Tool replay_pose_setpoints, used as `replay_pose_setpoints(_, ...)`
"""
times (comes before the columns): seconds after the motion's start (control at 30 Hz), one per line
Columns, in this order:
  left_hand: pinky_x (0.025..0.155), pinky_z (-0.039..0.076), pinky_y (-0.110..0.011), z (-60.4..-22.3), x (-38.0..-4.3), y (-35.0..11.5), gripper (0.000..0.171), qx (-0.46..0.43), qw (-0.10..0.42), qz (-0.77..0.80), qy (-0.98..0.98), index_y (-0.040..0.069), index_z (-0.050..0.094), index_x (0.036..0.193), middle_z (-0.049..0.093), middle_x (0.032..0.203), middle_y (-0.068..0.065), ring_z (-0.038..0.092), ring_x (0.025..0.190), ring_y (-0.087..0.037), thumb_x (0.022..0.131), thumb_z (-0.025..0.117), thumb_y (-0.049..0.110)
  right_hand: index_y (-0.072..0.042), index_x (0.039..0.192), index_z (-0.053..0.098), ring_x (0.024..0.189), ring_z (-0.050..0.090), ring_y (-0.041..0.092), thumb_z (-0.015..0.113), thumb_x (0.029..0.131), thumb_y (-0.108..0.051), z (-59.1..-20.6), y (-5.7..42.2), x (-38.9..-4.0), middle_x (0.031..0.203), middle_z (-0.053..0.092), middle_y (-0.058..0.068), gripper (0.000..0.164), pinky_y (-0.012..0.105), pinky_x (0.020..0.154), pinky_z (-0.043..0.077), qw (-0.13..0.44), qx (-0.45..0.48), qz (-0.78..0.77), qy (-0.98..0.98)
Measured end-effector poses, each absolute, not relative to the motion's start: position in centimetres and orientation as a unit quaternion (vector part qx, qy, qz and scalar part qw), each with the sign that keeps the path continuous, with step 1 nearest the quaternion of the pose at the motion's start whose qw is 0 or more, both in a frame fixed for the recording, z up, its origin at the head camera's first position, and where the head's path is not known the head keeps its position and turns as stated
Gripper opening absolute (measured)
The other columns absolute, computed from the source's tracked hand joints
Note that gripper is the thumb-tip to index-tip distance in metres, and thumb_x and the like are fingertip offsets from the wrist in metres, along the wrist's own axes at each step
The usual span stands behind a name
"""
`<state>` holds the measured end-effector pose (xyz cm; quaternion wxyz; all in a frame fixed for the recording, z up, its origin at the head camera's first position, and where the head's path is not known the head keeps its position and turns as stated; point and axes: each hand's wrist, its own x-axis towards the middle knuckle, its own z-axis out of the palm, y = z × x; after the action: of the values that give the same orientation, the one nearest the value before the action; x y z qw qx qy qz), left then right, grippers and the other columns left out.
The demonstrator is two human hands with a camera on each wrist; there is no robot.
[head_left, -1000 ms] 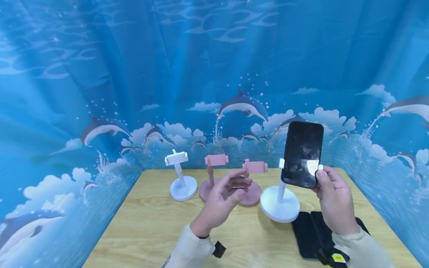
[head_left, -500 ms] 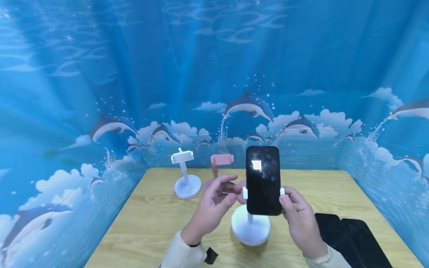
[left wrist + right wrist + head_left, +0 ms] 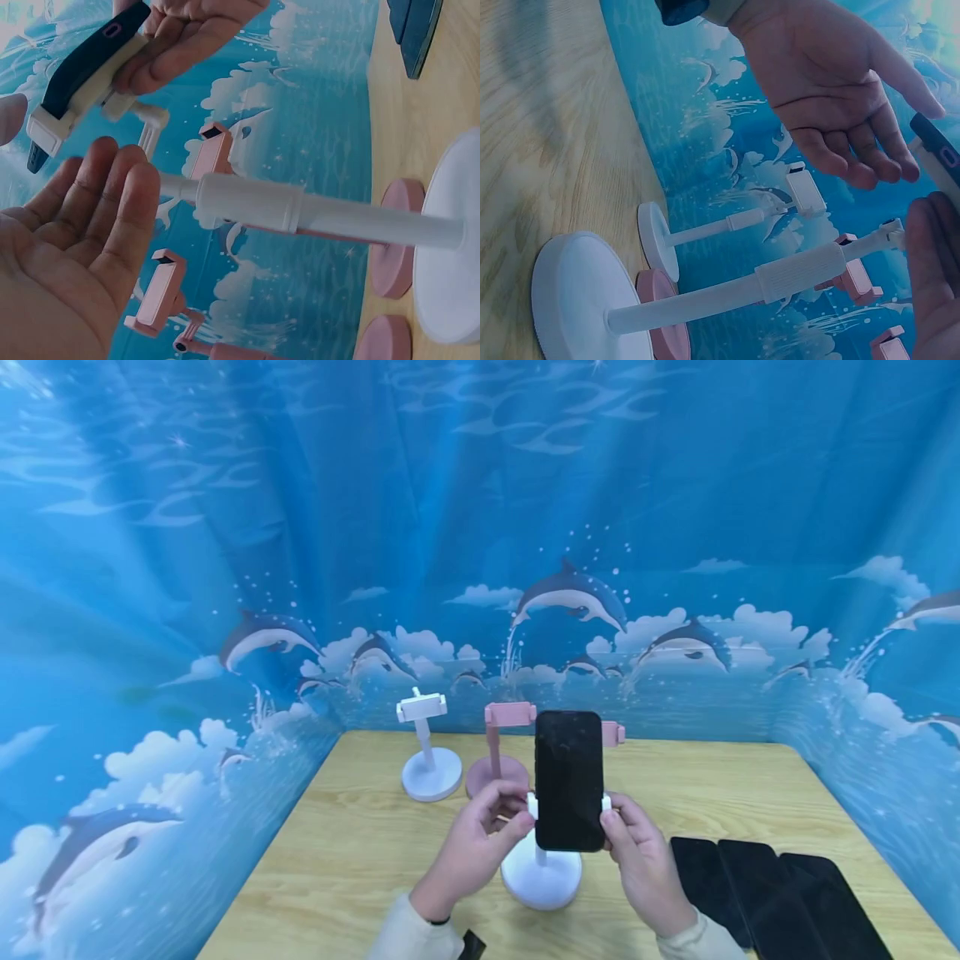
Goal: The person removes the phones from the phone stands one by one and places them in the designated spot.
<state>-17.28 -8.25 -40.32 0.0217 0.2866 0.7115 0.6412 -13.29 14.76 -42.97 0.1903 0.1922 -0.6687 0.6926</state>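
Observation:
A black smartphone [image 3: 570, 777] sits upright in the clamp of a white phone stand [image 3: 542, 885], its screen towards me. My right hand [image 3: 641, 864] pinches the clamp's right side at the phone's lower edge. On the other side, my left hand [image 3: 472, 847] is held around the left clamp arm [image 3: 533, 806], fingers loosely bent. From the left wrist, a small gap shows between the left fingers [image 3: 112, 187] and the clamp. The stand's round base [image 3: 450, 240] and post [image 3: 337, 214] show there too. Part of the right hand is cut off in the right wrist view.
Behind stand another white phone stand [image 3: 431, 772] and a pink one [image 3: 510, 714]; a second pink stand [image 3: 613, 733] is mostly hidden by the phone. Three dark phones [image 3: 772, 893] lie flat at the right. A dolphin-print curtain [image 3: 480, 527] surrounds the wooden table [image 3: 322, 868].
The white stand with its phone has moved left and nearer, carried by my right hand. The phone, tilted before, is now straight. My left hand has come up to the clamp's left side.

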Motion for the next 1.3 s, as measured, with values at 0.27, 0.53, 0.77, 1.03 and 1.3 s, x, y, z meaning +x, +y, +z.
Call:
replay_pose_setpoints(0.27,0.083,0.061,-0.029,-40.3,-17.3,-7.2,0.030,0.275,0.053,0.692,0.665,-0.006,0.055,0.124,0.061,0.103,-0.007,0.063,0.092,-0.013,0.105,0.063,0.017,-0.001,0.125,0.060,0.091,0.068,0.006,0.040,0.112,-0.005,-42.8,15.2,-13.3,0.105,0.073,-0.003,0.025,0.022,0.078,0.059,0.151,0.188,0.714,-0.658)
replay_pose_setpoints(0.53,0.077,0.063,-0.031,-39.9,-17.7,-6.9,0.028,0.259,0.049,0.703,0.661,-0.006,0.056,0.122,0.063,0.098,-0.007,0.065,0.085,-0.012,0.105,0.062,0.016,0.004,0.125,0.060,0.085,0.074,0.013,0.040,0.112,-0.004,-42.3,15.7,-13.6,0.104,0.074,-0.001,0.025,0.030,0.076,0.062,0.139,0.198,0.704,-0.668)
replay_pose_setpoints(0.77,0.074,0.063,-0.030,-39.7,-17.8,-7.1,0.026,0.240,0.047,0.704,0.667,-0.005,0.061,0.116,0.066,0.099,-0.011,0.068,0.085,-0.014,0.103,0.066,0.016,0.002,0.128,0.060,0.089,0.068,0.013,0.055,0.109,-0.014,-40.7,16.7,-13.7,0.111,0.066,0.008,0.025,0.031,0.073,0.062,0.151,0.116,0.620,-0.762)
replay_pose_setpoints(1.03,0.072,0.062,-0.028,-40.0,-17.7,-7.0,0.029,0.237,0.034,0.720,0.652,-0.006,0.058,0.120,0.066,0.095,-0.007,0.068,0.083,-0.013,0.100,0.069,0.012,-0.010,0.142,0.054,0.103,0.065,0.022,0.069,0.100,-0.022,-35.7,16.9,-12.6,0.127,0.060,0.007,0.047,0.039,0.075,0.062,0.295,0.093,0.362,-0.880)
replay_pose_setpoints(1.3,0.068,0.060,-0.024,-40.1,-17.6,-6.9,0.026,0.252,0.025,0.723,0.643,-0.006,0.057,0.117,0.065,0.095,-0.008,0.068,0.081,-0.013,0.101,0.068,0.011,-0.010,0.148,0.053,0.064,0.059,0.021,0.080,0.087,-0.034,-31.6,14.1,-12.3,0.142,0.053,0.023,0.071,0.021,0.038,0.032,0.385,0.154,0.178,-0.892)
